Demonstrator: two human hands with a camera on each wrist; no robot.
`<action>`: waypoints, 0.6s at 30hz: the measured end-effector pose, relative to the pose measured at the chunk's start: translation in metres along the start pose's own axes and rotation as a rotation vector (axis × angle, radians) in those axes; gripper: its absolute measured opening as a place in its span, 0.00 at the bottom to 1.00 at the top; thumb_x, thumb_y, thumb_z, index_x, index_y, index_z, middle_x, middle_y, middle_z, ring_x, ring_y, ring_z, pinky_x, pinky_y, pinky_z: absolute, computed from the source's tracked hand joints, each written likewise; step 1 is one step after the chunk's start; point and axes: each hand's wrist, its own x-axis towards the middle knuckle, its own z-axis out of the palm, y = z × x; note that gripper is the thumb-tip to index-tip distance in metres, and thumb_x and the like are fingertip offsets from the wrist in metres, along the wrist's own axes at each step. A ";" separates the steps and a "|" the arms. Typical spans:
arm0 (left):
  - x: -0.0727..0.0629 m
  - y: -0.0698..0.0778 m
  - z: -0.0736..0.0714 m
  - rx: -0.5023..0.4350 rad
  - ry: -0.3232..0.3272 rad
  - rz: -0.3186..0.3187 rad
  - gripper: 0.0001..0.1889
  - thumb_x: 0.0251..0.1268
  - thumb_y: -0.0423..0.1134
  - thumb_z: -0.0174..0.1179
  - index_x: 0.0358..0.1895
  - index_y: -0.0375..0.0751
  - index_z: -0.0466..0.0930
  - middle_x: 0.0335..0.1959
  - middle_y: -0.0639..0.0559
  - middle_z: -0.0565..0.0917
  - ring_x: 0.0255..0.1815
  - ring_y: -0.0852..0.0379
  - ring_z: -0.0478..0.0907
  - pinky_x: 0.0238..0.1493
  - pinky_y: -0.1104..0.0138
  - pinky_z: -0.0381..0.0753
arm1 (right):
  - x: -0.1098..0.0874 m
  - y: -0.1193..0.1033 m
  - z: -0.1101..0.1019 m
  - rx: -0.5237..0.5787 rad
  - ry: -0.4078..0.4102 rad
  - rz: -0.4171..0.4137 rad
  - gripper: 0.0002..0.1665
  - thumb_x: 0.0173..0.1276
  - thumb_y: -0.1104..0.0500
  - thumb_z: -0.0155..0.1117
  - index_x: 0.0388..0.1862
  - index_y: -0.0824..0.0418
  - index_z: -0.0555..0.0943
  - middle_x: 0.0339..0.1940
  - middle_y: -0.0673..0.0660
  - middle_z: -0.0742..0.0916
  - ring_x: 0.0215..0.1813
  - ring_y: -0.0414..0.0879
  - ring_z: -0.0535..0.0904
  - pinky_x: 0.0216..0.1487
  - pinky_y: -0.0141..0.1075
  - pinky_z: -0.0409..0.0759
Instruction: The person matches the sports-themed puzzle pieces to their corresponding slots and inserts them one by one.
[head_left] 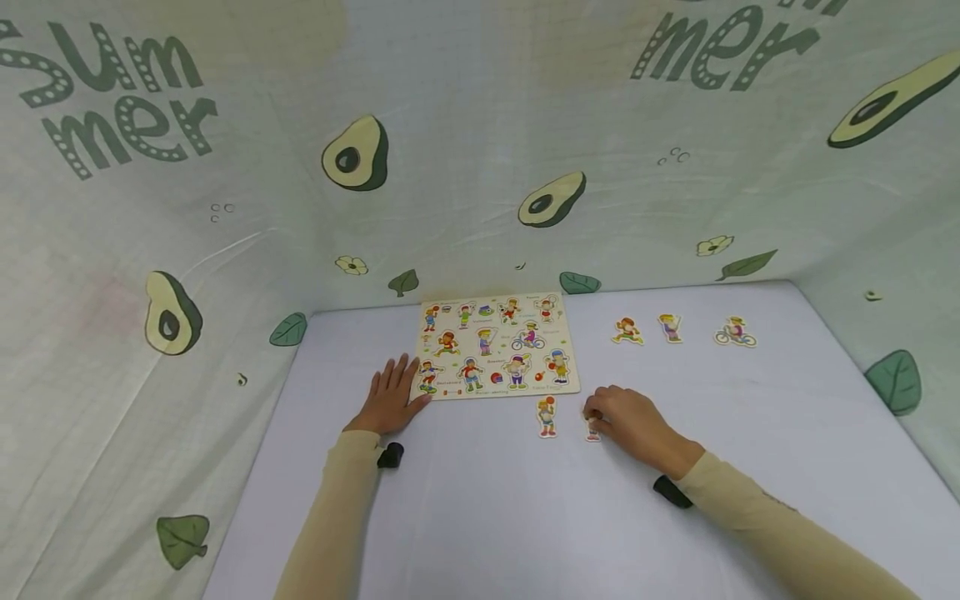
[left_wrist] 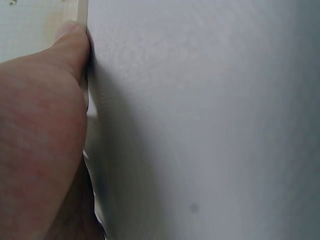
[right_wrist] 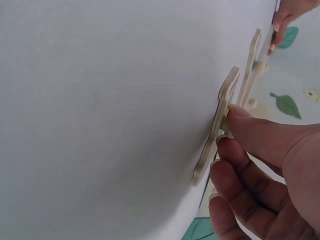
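My right hand pinches a small wooden puzzle piece by the knob on its face, between thumb and forefinger. In the right wrist view that puzzle piece stands close to the white cloth. Just left of it lies another puzzle piece, a figure with an orange ball. My left hand lies flat with its fingers spread at the left edge of a wooden puzzle board covered in cartoon sports figures. In the left wrist view the thumb rests on the board's corner.
Toward the back right lie a running-figure piece, a batter-like piece and a cyclist piece. White cloth covers the table. A printed curtain with avocados and leaves rises along the back and sides.
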 end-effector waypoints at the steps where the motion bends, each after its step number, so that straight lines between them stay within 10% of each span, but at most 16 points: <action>1: 0.000 0.001 0.000 -0.002 -0.001 0.000 0.44 0.83 0.56 0.52 0.87 0.38 0.43 0.88 0.35 0.39 0.88 0.32 0.32 0.84 0.38 0.32 | 0.000 0.000 0.000 -0.001 0.001 -0.001 0.09 0.61 0.66 0.81 0.36 0.56 0.88 0.33 0.46 0.86 0.37 0.41 0.80 0.41 0.41 0.84; 18: -0.003 0.008 -0.006 0.038 -0.016 -0.026 0.44 0.83 0.55 0.54 0.87 0.37 0.43 0.88 0.35 0.40 0.88 0.32 0.33 0.85 0.39 0.33 | 0.007 -0.002 -0.007 -0.022 0.050 -0.038 0.10 0.61 0.66 0.81 0.39 0.59 0.89 0.36 0.49 0.89 0.40 0.45 0.84 0.43 0.43 0.86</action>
